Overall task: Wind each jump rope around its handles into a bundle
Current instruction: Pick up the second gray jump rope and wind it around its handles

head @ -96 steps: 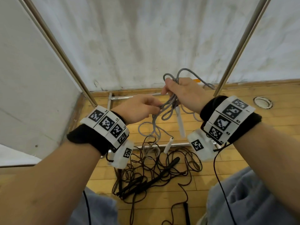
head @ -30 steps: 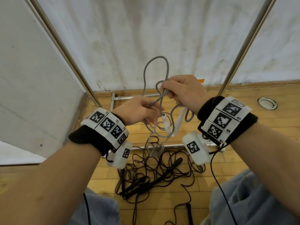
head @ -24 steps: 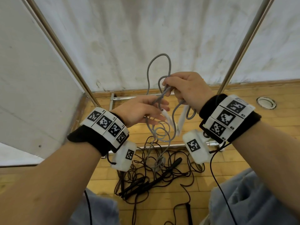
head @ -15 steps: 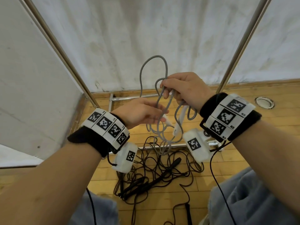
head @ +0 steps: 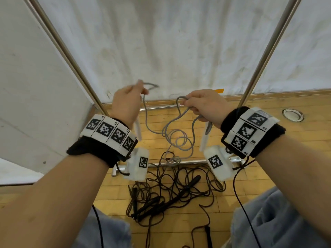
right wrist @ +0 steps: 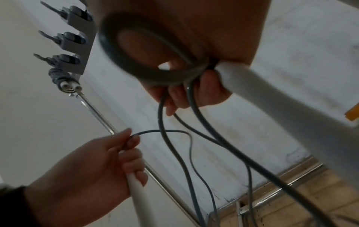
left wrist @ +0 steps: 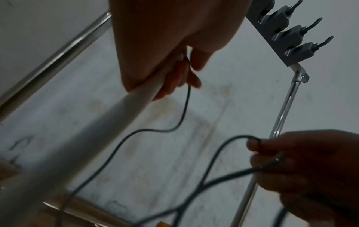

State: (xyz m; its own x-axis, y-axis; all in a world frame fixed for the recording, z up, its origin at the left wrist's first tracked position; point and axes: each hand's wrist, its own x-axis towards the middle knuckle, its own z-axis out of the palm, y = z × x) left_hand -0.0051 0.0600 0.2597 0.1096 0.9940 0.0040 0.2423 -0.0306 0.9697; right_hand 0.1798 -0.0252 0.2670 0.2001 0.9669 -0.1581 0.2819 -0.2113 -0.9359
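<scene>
At nine o'clock the left hand (head: 126, 102) was curled round one white handle (head: 137, 129) of the grey rope (head: 176, 138). The cord sagged in loops between the hands. At three o'clock the right hand (head: 206, 106) gripped the other white handle (head: 204, 140) plus a cord loop. At six o'clock black ropes (head: 161, 197) lay tangled on the wooden floor (head: 268, 176).

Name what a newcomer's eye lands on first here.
Two raised hands mid-frame: the left hand grips one white handle, the right hand grips the other white handle, and the grey rope sags in loose loops between them. Below, on the wooden floor, a tangle of black ropes lies unwound.
</scene>
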